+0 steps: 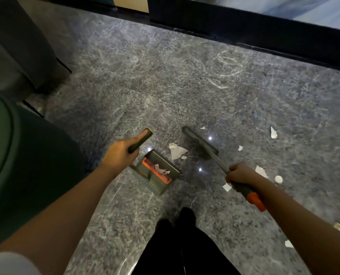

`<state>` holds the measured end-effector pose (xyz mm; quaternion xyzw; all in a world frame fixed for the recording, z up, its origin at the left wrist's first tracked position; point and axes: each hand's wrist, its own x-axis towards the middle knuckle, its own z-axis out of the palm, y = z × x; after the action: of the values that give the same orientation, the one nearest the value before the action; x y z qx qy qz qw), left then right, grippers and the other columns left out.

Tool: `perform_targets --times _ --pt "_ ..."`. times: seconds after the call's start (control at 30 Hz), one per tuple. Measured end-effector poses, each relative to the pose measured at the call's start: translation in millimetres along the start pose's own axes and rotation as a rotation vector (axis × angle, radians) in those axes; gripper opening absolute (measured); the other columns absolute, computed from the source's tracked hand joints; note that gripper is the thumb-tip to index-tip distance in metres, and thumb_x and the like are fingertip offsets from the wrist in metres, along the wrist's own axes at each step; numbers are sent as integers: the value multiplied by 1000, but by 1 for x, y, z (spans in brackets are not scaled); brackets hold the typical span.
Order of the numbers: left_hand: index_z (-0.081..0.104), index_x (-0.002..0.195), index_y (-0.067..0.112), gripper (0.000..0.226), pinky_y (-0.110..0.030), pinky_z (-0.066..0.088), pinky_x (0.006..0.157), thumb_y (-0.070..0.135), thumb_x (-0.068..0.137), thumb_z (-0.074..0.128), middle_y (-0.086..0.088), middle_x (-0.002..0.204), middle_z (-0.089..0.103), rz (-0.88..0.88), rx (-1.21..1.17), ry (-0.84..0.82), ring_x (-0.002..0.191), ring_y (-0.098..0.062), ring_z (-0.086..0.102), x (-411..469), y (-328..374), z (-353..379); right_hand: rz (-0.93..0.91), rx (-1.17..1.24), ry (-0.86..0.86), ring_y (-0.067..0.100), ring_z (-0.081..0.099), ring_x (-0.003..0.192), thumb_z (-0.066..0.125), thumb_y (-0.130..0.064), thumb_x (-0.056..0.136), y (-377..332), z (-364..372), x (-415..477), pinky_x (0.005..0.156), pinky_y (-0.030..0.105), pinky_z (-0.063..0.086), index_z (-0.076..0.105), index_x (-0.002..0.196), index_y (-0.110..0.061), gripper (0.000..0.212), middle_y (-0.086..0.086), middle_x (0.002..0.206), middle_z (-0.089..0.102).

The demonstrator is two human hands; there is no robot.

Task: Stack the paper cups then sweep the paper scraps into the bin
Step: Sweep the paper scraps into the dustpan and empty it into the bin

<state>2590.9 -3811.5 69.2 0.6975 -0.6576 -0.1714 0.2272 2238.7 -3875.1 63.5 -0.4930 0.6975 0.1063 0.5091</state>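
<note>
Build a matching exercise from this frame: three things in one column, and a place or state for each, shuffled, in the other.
Things:
1 dustpan
2 broom
3 biggest scrap

Places or states:
A lies on the floor between the other two
B has scraps inside
C dark head on the floor, furthest right of the three

Pairs: 1-B, 2-C, 3-A

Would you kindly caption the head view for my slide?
Left hand holds the dustpan handle, right hand the broom, paper scraps lying between them.
</note>
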Motion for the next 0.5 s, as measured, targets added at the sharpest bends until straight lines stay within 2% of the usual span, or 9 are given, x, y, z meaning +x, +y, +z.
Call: perform_targets --times 0.1,0.23,0.3,0.4,0.5 --pt "38 137 18 67 -46 53 70 -2 80 66 -19 100 71 -36 -29 -11 81 -33 67 16 -13 -4 13 -40 -60 17 53 40 58 6 80 -10 12 6 33 17 41 55 82 2 5 12 63 52" --pt "41 138 12 65 -48 54 73 -4 79 65 -20 108 69 15 -49 -21 86 -35 68 20 -24 -10 10 -89 -153 20 54 49 56 7 81 -20 46 -3 34 19 43 56 107 7 27 14 72 53" --pt "38 138 10 66 -48 53 69 -4 80 65 -22 100 69 27 -37 -15 80 -35 66 18 -28 -11 4 -106 -183 17 55 49 56 4 81 -28 63 -12 36 20 43 55 108 3 27 12 75 53" --pt "33 138 18 69 -41 50 59 -3 80 64 -19 75 66 24 -28 -13 64 -31 61 15 -30 -13 -21 -125 -222 8 53 36 54 2 82 -33 81 -28 34 17 41 54 114 0 32 9 70 53" --pt "36 140 23 68 -43 50 60 -1 82 62 -19 80 67 11 -65 -43 65 -31 60 16 -30 -16 -50 -168 -271 10 53 38 52 3 81 -31 87 -46 34 19 42 51 124 0 43 9 69 53"
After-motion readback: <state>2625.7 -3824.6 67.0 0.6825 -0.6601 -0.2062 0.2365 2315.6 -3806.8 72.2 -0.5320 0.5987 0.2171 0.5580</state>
